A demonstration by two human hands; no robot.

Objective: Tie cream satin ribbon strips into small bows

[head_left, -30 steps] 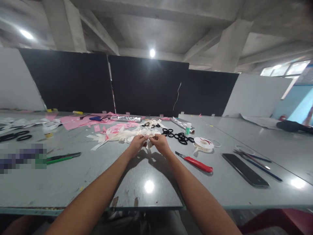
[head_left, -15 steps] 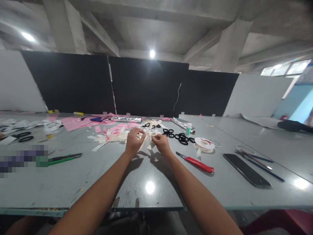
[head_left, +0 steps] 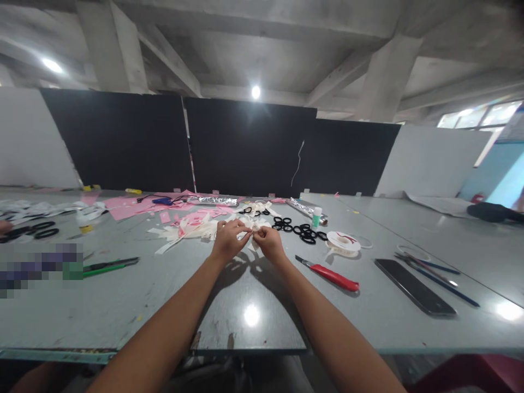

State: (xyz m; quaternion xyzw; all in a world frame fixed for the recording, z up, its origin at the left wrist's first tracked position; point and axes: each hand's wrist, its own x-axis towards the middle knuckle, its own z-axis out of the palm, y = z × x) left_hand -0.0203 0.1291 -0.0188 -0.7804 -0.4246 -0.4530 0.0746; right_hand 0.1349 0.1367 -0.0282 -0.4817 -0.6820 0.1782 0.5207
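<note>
Cream ribbon [head_left: 254, 245] is bunched between my two hands above the table, its loose ends hanging just below my fingers. My left hand [head_left: 230, 239] pinches it from the left with thumb and forefinger. On the other side, the closed fingers of my right hand [head_left: 267, 242] grip the same ribbon, and the fingertips of both hands nearly meet. A heap of cream ribbon strips [head_left: 194, 228] lies beside my left hand. Several black elastic bands [head_left: 307, 233] are to the right of my right hand, near a white ribbon spool [head_left: 343, 242].
A red-handled utility knife [head_left: 333, 276] and a phone [head_left: 414, 286] lie to the right. A glue stick [head_left: 316, 218] stands behind the bands. Pink scraps [head_left: 133, 204] and foil packs [head_left: 215, 201] are at the back. A green cutter [head_left: 110, 267] and black scissors [head_left: 43, 230] lie left.
My left hand has moved slightly right and its fingers have closed toward my right fingertips on the ribbon. The view has shifted slightly.
</note>
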